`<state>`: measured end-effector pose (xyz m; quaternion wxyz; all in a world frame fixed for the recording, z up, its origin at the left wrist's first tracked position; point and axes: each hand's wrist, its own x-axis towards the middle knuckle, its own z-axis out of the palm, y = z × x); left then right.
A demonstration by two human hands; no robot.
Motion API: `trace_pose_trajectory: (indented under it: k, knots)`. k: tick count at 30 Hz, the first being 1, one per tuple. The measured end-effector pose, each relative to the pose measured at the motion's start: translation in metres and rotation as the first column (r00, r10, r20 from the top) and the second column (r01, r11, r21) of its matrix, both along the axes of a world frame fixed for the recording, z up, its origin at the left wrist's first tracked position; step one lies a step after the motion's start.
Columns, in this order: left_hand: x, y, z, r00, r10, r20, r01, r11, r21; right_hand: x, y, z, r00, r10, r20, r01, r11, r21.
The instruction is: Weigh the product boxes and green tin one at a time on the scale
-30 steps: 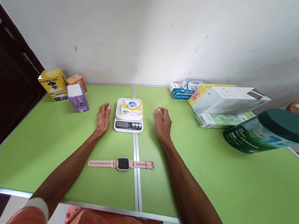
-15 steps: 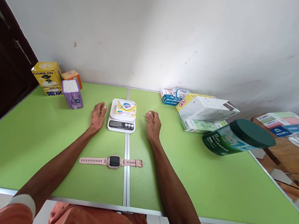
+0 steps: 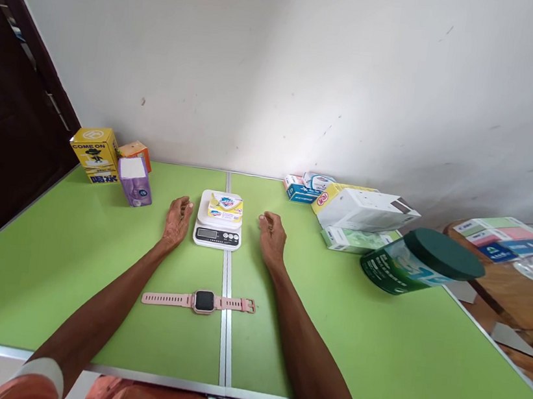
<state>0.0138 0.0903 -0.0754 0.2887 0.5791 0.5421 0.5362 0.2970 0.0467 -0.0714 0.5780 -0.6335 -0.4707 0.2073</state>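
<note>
A white kitchen scale (image 3: 217, 237) sits mid-table with a yellow and white soap box (image 3: 225, 204) lying on its platform. To the scale's left, my left hand (image 3: 178, 222) rests on its edge on the table, empty, fingers loosely bent and apart from the thumb. My right hand (image 3: 272, 236) rests the same way on the scale's right, also empty. Neither hand touches the scale. Nearer to me, between my forearms, a pink-strapped smartwatch (image 3: 204, 301) is laid out flat, its dark screen facing up.
On the green table's (image 3: 64, 277) left stand a yellow box (image 3: 95, 154), an orange pack (image 3: 136, 151) and a purple tissue pack (image 3: 135, 183). Several boxes, including a white one (image 3: 366, 211), lie at right beside a green tub (image 3: 417, 265). A wooden stool (image 3: 520, 285) stands beyond.
The view has tipped upward a little, so everything on the table sits lower in the picture. Both hands keep their places beside the scale.
</note>
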Motion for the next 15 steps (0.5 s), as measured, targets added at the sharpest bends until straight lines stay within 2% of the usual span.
trace_pose_trajectory:
  k: [7,15]
  knots:
    - [0.0008,0.0019,-0.0033,1.0,0.006,-0.006,-0.006,1.0,0.03,-0.0006,0.0022,-0.0009,1.0,0.0,-0.015,0.0,1.0,-0.001]
    - [0.0012,-0.0026,0.0021,1.0,0.002,-0.014,-0.002,1.0,0.002,-0.0023,0.0026,-0.0008,0.999,0.007,-0.053,-0.005,1.0,0.023]
